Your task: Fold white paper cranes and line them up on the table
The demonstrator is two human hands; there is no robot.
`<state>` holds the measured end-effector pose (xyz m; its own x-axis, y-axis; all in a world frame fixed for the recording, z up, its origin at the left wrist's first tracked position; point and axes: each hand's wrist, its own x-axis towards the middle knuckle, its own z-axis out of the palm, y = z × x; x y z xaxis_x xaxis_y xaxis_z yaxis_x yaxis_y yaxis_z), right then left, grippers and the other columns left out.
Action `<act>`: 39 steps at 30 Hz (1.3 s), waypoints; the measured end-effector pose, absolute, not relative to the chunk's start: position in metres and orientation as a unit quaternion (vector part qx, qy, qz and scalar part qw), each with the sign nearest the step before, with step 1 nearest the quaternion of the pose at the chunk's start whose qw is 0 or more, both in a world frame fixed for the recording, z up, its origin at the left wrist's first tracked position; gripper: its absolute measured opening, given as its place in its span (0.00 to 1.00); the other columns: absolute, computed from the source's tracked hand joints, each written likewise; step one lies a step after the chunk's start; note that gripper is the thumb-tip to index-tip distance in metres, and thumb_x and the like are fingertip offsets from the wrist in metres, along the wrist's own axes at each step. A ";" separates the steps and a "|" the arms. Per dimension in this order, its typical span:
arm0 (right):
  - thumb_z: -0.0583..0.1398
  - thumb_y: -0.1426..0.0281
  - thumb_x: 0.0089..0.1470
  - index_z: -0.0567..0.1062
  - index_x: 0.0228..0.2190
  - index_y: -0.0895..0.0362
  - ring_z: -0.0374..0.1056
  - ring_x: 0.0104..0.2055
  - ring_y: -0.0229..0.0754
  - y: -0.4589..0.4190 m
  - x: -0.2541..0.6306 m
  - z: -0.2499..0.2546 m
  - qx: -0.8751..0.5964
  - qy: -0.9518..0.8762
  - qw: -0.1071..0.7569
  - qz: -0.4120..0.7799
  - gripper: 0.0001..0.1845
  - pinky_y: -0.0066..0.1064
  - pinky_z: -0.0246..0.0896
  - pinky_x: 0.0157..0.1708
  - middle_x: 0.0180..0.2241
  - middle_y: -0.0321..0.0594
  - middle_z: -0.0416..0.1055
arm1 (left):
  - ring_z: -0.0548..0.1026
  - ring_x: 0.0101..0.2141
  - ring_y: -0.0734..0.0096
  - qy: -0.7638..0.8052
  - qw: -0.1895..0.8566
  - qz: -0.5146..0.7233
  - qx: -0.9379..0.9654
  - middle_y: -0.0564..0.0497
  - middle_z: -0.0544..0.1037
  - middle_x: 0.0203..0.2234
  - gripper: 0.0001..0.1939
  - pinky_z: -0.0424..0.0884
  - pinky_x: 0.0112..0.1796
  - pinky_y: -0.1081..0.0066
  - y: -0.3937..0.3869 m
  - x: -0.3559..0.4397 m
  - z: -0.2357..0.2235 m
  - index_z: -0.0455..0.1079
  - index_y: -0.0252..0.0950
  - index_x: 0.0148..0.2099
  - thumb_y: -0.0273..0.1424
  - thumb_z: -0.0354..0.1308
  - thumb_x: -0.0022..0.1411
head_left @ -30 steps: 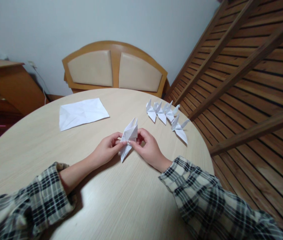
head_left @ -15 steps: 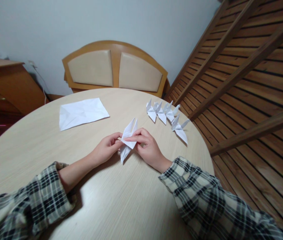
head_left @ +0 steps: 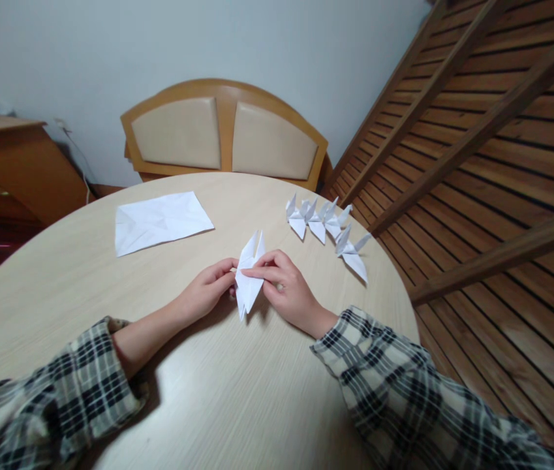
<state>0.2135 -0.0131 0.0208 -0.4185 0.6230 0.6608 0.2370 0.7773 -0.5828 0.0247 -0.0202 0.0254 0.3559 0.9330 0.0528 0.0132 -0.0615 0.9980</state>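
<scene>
A half-folded white paper figure with two pointed tips stands on edge at the middle of the round light-wood table. My left hand pinches its left side with thumb and forefinger. My right hand grips its right side, the forefinger pressed across the fold. Both forearms in plaid sleeves rest on the tabletop.
A creased white sheet lies flat at the far left of the table. Several finished white paper cranes sit in a row near the right edge. A wooden chair stands behind the table, and a slatted wooden frame leans at the right.
The paper figure has been folded narrower and turned more upright. My right forefinger has slid across its front; my left hand has stayed nearly in place.
</scene>
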 end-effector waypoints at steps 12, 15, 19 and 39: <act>0.53 0.83 0.55 0.76 0.46 0.51 0.64 0.49 0.43 -0.014 0.214 0.021 -0.267 -0.840 0.442 0.164 0.23 0.42 0.65 0.50 0.46 0.44 0.64 | 0.70 0.33 0.68 0.386 0.636 0.429 0.512 0.51 0.73 0.30 0.11 0.67 0.36 0.70 -0.016 0.024 0.024 0.69 0.35 0.40 0.34 0.54 0.56; 0.53 0.83 0.55 0.76 0.47 0.49 0.64 0.50 0.43 -0.014 0.213 0.021 -0.268 -0.842 0.438 0.166 0.24 0.43 0.65 0.51 0.46 0.44 0.64 | 0.67 0.28 0.71 0.400 0.609 0.431 0.532 0.53 0.70 0.26 0.10 0.65 0.31 0.72 -0.017 0.026 0.025 0.68 0.35 0.36 0.38 0.54 0.59; 0.53 0.84 0.54 0.76 0.45 0.50 0.64 0.49 0.43 -0.015 0.214 0.023 -0.266 -0.840 0.438 0.178 0.24 0.44 0.65 0.51 0.47 0.43 0.65 | 0.64 0.25 0.75 0.403 0.594 0.429 0.549 0.55 0.68 0.24 0.14 0.62 0.27 0.75 -0.019 0.028 0.029 0.67 0.35 0.37 0.41 0.59 0.58; 0.53 0.58 0.63 0.64 0.27 0.55 0.60 0.32 0.38 -0.014 0.210 0.023 -0.396 -0.757 0.424 0.301 0.17 0.32 0.57 0.33 0.28 0.35 0.61 | 0.69 0.29 0.71 0.401 0.470 0.425 0.661 0.52 0.72 0.30 0.15 0.65 0.31 0.72 -0.024 0.026 0.018 0.65 0.35 0.47 0.40 0.53 0.65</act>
<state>0.2097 -0.0139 0.0231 -0.3269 0.8548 0.4030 0.3451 0.5050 -0.7912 0.0259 -0.0241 0.0184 0.3161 0.9305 0.1848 0.1305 -0.2356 0.9631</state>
